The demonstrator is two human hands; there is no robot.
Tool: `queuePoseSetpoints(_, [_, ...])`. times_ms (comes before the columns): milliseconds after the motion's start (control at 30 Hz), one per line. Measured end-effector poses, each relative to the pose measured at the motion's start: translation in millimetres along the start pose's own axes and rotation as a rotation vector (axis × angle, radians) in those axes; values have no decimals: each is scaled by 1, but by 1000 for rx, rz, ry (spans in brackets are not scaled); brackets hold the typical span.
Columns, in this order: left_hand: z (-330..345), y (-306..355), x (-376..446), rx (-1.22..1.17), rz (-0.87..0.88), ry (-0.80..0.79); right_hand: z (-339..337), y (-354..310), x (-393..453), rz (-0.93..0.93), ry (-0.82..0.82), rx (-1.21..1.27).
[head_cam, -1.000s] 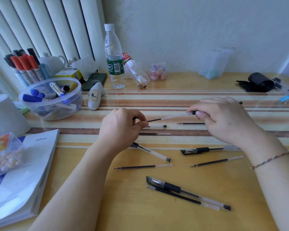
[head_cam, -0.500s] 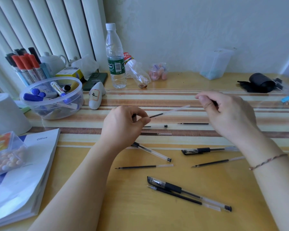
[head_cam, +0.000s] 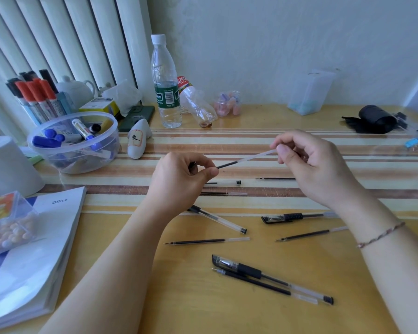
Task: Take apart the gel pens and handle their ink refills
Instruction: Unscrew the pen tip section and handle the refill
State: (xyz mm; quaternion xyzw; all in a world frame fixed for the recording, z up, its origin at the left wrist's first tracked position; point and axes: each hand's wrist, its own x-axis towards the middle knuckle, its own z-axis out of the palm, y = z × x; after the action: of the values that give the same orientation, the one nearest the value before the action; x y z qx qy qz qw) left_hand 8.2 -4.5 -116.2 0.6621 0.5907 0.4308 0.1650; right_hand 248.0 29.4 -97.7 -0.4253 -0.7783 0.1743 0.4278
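Note:
I hold one ink refill [head_cam: 246, 159] in the air over the striped mat. My left hand [head_cam: 179, 182] pinches its dark tip end and my right hand [head_cam: 311, 165] pinches its clear end, which sits higher. Something small and dark shows inside my left fingers. On the table lie a capped gel pen [head_cam: 282, 216], another pen [head_cam: 217, 219], a third pen [head_cam: 263, 273] with a refill beside it, an empty clear barrel [head_cam: 223, 183] and several loose refills, two of them near the middle [head_cam: 205, 241] and right [head_cam: 311, 233].
A water bottle [head_cam: 165, 92] stands at the back and a tub of markers [head_cam: 75, 141] at the left. Nearer me on the left lie a book [head_cam: 34, 249], a box of pills [head_cam: 7, 227] and a white cup [head_cam: 5, 165]. A black roll [head_cam: 374, 119] lies far right.
My right hand came off the refill's far end and rose, then returned to pinch the clear end. That end now tilts upward. My left hand stayed in place.

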Motion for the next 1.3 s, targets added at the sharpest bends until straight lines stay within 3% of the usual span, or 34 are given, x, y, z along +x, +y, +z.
queuePoseSetpoints(400, [0,0,0,12,-27,-7,-2,2,0,-12,-15,-38])
queuePoseSetpoints(633, [4,3,-2,188,-24,-37,-5,-4,-3,-113,-7,-358])
queuePoseSetpoints(767, [5,7,-5,307,33,-42,-10,-14,-4,-169,-180,-668])
queuePoseSetpoints(933, [19,19,-14,223,107,-75,10,-21,-11,-129,-366,-391])
queuePoseSetpoints(1067, [22,19,-14,188,106,-47,19,-24,-12,-179,-278,-376])
queuePoseSetpoints(1200, [21,16,-14,176,102,-19,22,-28,-16,-278,-147,-548])
queuePoseSetpoints(1300, [19,15,-13,169,99,15,23,-30,-16,-227,-189,-476])
